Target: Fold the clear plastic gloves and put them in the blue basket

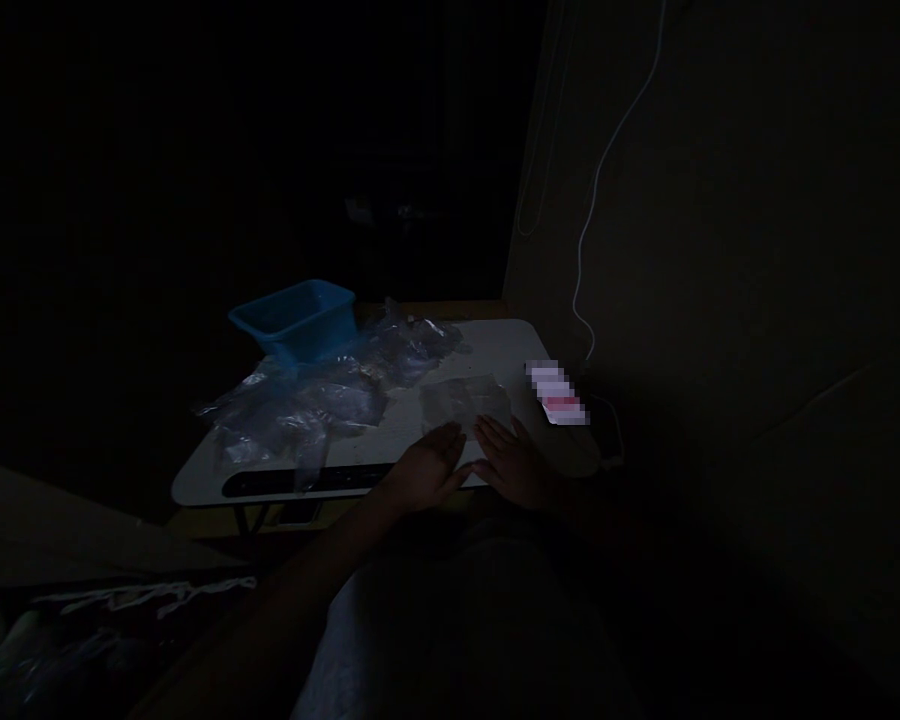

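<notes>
In a very dark room, my left hand and my right hand lie flat side by side on the near edge of a small white table. Their fingers are stretched out and rest on the near edge of a clear plastic bag spread flat on the tabletop. Neither hand grips anything.
A heap of crumpled clear plastic bags covers the table's left half. A blue plastic tub stands at the back left corner. A small blurred white and red item lies at the right edge. A white cable hangs down the wall on the right.
</notes>
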`<state>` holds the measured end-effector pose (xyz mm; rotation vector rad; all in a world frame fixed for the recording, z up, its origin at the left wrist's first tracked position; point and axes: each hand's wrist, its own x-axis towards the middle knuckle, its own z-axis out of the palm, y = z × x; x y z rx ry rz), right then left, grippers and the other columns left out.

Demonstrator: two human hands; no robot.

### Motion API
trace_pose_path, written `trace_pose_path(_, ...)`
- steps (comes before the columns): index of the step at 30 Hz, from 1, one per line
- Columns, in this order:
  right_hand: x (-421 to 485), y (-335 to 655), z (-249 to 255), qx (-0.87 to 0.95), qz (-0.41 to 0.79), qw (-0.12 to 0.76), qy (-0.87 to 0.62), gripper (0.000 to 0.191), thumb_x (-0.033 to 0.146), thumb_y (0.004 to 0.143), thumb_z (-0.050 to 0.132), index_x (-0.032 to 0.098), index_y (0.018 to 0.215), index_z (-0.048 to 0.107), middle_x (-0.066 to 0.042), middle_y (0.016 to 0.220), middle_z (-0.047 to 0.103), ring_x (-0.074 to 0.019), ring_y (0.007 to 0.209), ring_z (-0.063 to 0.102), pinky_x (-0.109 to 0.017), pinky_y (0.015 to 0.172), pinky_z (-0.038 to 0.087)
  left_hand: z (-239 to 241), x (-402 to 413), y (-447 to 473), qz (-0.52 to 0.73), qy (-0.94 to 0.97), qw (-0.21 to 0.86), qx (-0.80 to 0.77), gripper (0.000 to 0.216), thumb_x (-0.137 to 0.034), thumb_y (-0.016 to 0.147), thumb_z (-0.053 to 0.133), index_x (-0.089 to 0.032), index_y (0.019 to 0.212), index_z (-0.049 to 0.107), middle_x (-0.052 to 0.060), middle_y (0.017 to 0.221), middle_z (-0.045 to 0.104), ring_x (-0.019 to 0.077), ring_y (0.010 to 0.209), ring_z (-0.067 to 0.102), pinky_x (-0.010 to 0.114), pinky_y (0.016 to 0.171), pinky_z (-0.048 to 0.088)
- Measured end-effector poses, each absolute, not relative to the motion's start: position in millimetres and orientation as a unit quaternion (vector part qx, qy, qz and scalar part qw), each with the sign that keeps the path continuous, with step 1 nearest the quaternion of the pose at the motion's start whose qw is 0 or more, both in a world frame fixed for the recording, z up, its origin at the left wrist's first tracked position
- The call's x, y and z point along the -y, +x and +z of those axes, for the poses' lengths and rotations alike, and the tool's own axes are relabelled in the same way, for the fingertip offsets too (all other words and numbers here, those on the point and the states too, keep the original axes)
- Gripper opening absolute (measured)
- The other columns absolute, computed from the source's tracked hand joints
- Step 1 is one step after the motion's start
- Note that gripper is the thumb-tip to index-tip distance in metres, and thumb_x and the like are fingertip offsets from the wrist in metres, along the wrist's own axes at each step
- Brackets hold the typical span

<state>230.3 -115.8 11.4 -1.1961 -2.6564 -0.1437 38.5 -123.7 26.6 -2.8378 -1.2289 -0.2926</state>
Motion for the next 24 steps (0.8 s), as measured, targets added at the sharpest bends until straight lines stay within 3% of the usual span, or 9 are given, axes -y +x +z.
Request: trace_pose_path(24, 115.6, 269.0, -1.2, 0.882, -0.062, 0.133, -0.447, 0.052, 0.037, 0.088, 0.034, 0.007, 0.129, 0.037, -0.019, 0.135, 0.038, -0.0264, 0.127, 0.031, -0.048, 0.100, 0.029, 18.7, 132.4, -2.2, -0.121, -0.882, 0.080, 0.449, 0.045, -0.038, 0.087, 0.033, -0.007, 0.114, 0.053, 0.018, 0.123, 0.052, 0.0248, 0.116, 0.046, 0.040, 0.096, 0.038)
